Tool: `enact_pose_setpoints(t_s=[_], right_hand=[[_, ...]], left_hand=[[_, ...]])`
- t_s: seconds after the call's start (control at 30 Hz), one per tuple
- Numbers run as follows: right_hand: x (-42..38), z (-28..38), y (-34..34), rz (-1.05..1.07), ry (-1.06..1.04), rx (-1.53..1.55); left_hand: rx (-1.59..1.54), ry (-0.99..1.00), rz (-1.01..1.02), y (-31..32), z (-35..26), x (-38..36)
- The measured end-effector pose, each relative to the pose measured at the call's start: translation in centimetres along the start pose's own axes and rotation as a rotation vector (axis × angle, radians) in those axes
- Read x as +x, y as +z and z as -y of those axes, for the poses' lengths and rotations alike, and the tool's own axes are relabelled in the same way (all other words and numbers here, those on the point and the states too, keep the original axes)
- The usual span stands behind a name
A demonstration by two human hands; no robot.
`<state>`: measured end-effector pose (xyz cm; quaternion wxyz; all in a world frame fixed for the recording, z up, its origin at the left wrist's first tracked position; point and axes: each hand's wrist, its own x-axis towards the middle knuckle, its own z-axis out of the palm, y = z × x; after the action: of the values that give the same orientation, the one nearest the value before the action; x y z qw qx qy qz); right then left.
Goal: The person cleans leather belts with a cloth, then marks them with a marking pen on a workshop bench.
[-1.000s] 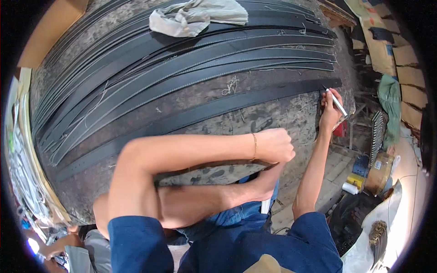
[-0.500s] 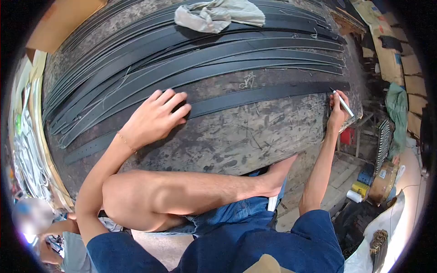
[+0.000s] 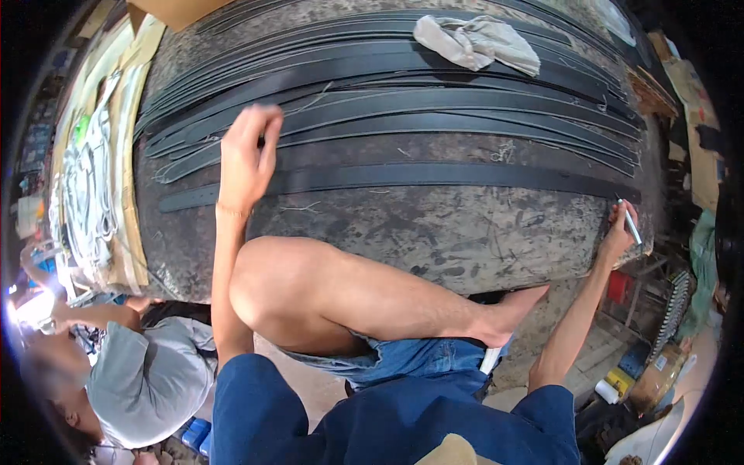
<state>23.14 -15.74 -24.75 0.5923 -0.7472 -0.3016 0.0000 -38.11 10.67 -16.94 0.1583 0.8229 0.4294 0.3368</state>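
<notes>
One dark leather strap point(image 3: 434, 175) lies lengthwise across the worn table, apart from the pile. My right hand point(image 3: 622, 225) holds a slim white pen-like tool point(image 3: 635, 225), its tip at the strap's right end. Raised over the left part of the strap, my left hand point(image 3: 252, 159) has its fingers bent and somewhat blurred. The thumb stands apart from the fingers, and nothing shows between them. Behind lie several long dark straps point(image 3: 465, 101) in layers, with loose threads along them. A crumpled pale cloth point(image 3: 477, 43) rests on top of these straps.
A cardboard box point(image 3: 174, 12) is at the back left. White strips point(image 3: 89, 194) lie along the left side. A person in a grey shirt point(image 3: 151, 380) sits at lower left, near a bright light. Yellow and white rolls point(image 3: 612, 387) are below the table's right edge.
The view has turned to the left, showing more of the seated person. My left hand has lifted and drawn its fingers together. My right hand still holds the tool at the strap's end.
</notes>
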Motion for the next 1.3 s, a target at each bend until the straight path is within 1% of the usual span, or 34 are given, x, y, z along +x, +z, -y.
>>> enact_pose_setpoints(t_s=[0.07, 0.1, 0.17, 0.2, 0.27, 0.33, 0.4, 0.43, 0.5, 0.53, 0.57, 0.6, 0.67, 0.73, 0.77, 0.83, 0.87, 0.93, 1.0, 1.2, 1.3], right_hand=[[-0.3, 0.6, 0.3, 0.007, 0.000, 0.021], [-0.3, 0.6, 0.4, -0.006, -0.015, 0.015], [0.0, 0.2, 0.2, -0.006, -0.020, -0.053], [0.3, 0.4, 0.5, -0.001, -0.026, -0.048], [-0.5, 0.9, 0.5, 0.008, -0.076, -0.050], [-1.4, 2.2, 1.6, -0.011, -0.081, -0.046], [-3.5, 4.3, 4.2, 0.009, -0.011, 0.006], [-5.1, 6.1, 6.1, 0.078, -0.025, 0.033], [-8.5, 11.6, 10.6, 0.309, -0.114, 0.139], [-10.0, 14.0, 12.5, 0.483, -0.109, 0.223], [-11.3, 16.3, 14.4, 0.611, -0.117, 0.311], [-12.7, 18.2, 16.7, 0.650, -0.109, 0.393], [-13.7, 18.9, 19.8, 0.895, -0.120, 0.363], [-14.8, 18.7, 22.7, 1.035, -0.022, 0.421], [-14.9, 18.2, 23.3, 1.045, -0.016, 0.421], [-15.2, 17.4, 24.4, 1.165, 0.005, 0.420], [-15.2, 17.2, 24.6, 1.172, 0.011, 0.424], [-14.9, 17.1, 24.6, 1.208, -0.069, 0.363], [-14.7, 17.5, 24.4, 1.231, -0.051, 0.366], [-14.8, 17.5, 24.6, 1.289, 0.008, 0.322], [-14.7, 17.8, 24.7, 1.296, -0.044, 0.302]], left_hand=[[0.239, 0.124, 0.043, -0.9, 1.7, -3.8], [0.239, 0.117, 0.027, -1.0, 1.7, -5.7], [0.465, -0.052, 0.034, -0.8, 1.6, -9.4], [0.373, -0.095, -0.017, -0.1, 2.7, -11.3], [0.377, -0.093, -0.023, -0.2, 2.8, -11.6], [0.372, -0.101, -0.040, 0.2, 2.7, -11.8], [0.374, -0.121, -0.071, 0.7, 2.4, -12.1], [0.380, -0.130, -0.079, 0.7, 2.2, -12.2], [0.390, -0.134, -0.079, 0.4, 1.1, -11.9], [0.345, -0.205, -0.081, 0.1, -0.5, -11.0], [0.295, -0.279, -0.081, 0.2, -1.4, -10.6], [0.289, -0.281, -0.076, 0.4, -0.7, -11.0], [0.374, -0.126, -0.086, 0.4, 1.9, -12.0], [0.392, -0.110, -0.079, 0.4, 2.2, -11.9], [0.405, -0.099, -0.066, 0.3, 2.1, -11.9], [0.425, -0.099, -0.049, 0.2, 2.2, -12.0], [0.431, -0.101, -0.043, 0.2, 2.2, -12.0], [0.439, -0.104, -0.031, 0.2, 2.4, -11.9], [0.413, -0.091, -0.046, 0.3, 2.4, -12.0], [0.450, -0.133, -0.037, 0.3, 1.8, -11.8], [0.434, -0.118, -0.033, 0.3, 2.1, -11.9]])
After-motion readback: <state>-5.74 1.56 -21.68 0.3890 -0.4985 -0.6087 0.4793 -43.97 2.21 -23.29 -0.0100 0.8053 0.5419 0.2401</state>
